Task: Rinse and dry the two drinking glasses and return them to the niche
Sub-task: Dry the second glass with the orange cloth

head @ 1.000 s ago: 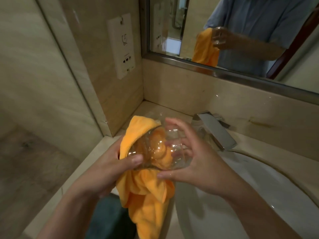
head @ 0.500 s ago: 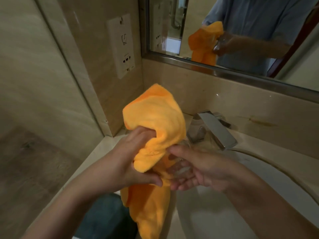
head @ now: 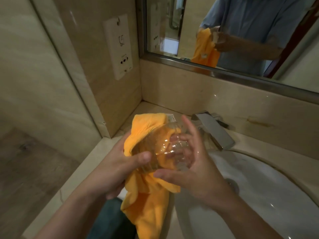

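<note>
One clear ribbed drinking glass (head: 160, 150) lies tilted between my hands above the surface's near-left edge, mouth leftward. My left hand (head: 120, 168) grips it through the orange microfibre cloth (head: 146, 204); my right hand (head: 195, 163) cups its base, fingers loosely spread, beside the white basin (head: 259, 195).

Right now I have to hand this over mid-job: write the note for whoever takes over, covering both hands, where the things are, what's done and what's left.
Left hand: grips the orange cloth against the glass, thumb on the glass wall.
Right hand: grips the glass from the other side, fingers spread round it.
The glass lies on its side, held above the counter edge, left of the sink. The cloth is partly stuffed inside it; the rest hangs below.
Tap: no water running.
Done: drying of this glass is under way.
Left: finish drying and put it in the niche. The second glass and the niche are not in view, so check them.
</note>
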`<state>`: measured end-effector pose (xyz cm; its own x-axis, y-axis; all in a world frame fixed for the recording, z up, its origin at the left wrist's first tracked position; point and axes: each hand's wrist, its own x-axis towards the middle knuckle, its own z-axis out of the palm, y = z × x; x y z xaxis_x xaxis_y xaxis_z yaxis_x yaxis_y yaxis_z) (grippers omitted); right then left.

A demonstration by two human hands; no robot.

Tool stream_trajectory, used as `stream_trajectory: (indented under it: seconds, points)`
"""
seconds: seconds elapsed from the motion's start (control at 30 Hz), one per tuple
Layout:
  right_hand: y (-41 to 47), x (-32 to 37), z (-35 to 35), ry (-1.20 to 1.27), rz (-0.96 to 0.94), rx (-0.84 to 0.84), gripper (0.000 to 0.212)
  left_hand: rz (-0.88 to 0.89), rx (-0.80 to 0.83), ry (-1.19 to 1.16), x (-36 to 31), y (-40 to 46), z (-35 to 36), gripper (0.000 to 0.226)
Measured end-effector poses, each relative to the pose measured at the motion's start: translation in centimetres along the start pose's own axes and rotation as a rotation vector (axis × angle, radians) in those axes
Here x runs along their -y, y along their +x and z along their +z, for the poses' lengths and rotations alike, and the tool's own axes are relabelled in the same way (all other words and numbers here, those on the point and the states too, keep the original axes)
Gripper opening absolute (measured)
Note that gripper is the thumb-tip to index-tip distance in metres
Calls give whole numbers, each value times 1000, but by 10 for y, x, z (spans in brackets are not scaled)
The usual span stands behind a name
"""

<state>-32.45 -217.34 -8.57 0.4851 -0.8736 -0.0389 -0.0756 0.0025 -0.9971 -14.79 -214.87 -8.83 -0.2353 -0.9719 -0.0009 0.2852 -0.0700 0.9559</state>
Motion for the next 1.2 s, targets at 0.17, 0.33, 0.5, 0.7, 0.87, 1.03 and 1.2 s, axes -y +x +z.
stream_trajectory:
  seconds: [0.17,0.33,0.5,0.7,0.87,1.03,1.2]
  points:
    - [3,-1,-4,-113,-55,-35,88,42,5,221,-3,1,2,78]
    - [4,2,-11,17,78,61,88,172,61,555,-12,-4,4,68]
    - [6,-1,-12,129,273,85,86,331,104,1064,-7,-5,1,74]
    - [7,2,-11,113,380,87,97,333,55,1055,-4,-3,1,56]
    - [2,-7,-3,241,232,58,99,13,34,350,-11,-3,-5,53]
    - [1,-11,13,324,160,-81,76,-7,-123,288,2,1,4,60]
    - [8,-17,32,223,-10,-407,75,-9,-340,-11,21,2,29,57]
